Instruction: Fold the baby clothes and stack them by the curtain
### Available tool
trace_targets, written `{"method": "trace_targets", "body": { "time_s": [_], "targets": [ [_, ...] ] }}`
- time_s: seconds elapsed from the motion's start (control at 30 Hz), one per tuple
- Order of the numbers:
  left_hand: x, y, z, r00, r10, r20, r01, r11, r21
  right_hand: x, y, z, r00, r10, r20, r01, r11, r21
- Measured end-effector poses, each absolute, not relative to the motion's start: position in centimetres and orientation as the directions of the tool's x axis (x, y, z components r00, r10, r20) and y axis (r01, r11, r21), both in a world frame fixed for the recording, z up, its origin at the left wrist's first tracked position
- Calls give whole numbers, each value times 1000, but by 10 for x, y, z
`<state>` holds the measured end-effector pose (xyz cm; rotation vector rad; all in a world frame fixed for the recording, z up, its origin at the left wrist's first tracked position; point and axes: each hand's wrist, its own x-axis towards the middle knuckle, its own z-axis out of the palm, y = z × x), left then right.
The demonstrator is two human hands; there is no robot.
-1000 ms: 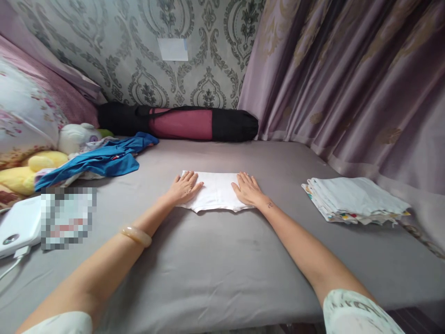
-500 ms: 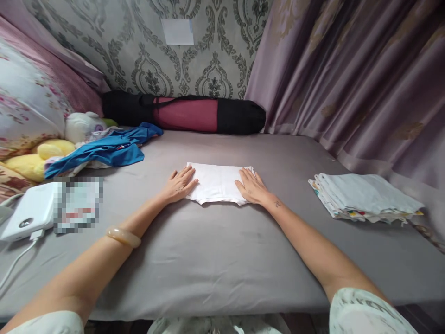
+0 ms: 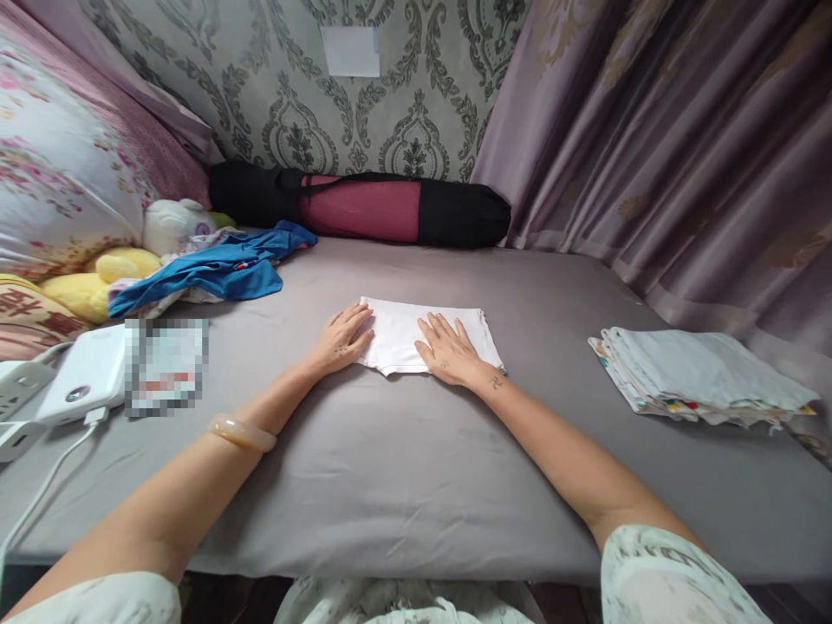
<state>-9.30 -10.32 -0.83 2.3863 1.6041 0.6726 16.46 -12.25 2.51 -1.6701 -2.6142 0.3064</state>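
A small white folded garment (image 3: 398, 334) lies flat on the grey bed sheet (image 3: 390, 451) in front of me. On its left edge rests my left hand (image 3: 341, 340), palm down, fingers stretched out. My right hand (image 3: 448, 348) lies flat on the cloth right of its middle, fingers spread. Neither hand grips the fabric. The garment's right edge shows beyond my right hand, and part of its lower edge is hidden under that hand. A pale bangle (image 3: 242, 432) circles my left forearm.
A stack of folded clothes (image 3: 708, 377) sits at the right. To the left are a blue garment (image 3: 227, 269), a yellow plush toy (image 3: 84, 290), a white power bank (image 3: 87, 377) with a cable, and a blurred packet (image 3: 167, 368). A black-and-red rolled bag (image 3: 360, 208) lies along the wall.
My right hand has slid left from the garment's right edge toward its middle, uncovering that edge. My left hand stays on the left edge. The whole view has shifted slightly.
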Motion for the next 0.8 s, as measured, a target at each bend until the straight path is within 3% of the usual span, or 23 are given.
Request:
{"method": "trace_targets", "body": {
  "time_s": [0.13,0.37,0.7,0.8],
  "targets": [
    [-94,-100,-9,278,917,285,810,-384,444,159,-119,31,-416,901,-119,903,394,-172],
    [-97,-100,-4,191,936,295,791,-325,519,124,-118,26,-408,913,-21,894,395,-211],
    [-99,-94,-8,146,930,337,762,-323,562,115,-117,25,-375,924,-72,912,353,-210],
    [-100,-94,-8,132,928,347,767,-318,557,96,-117,28,-394,919,-9,895,381,-231]
  ]
}}
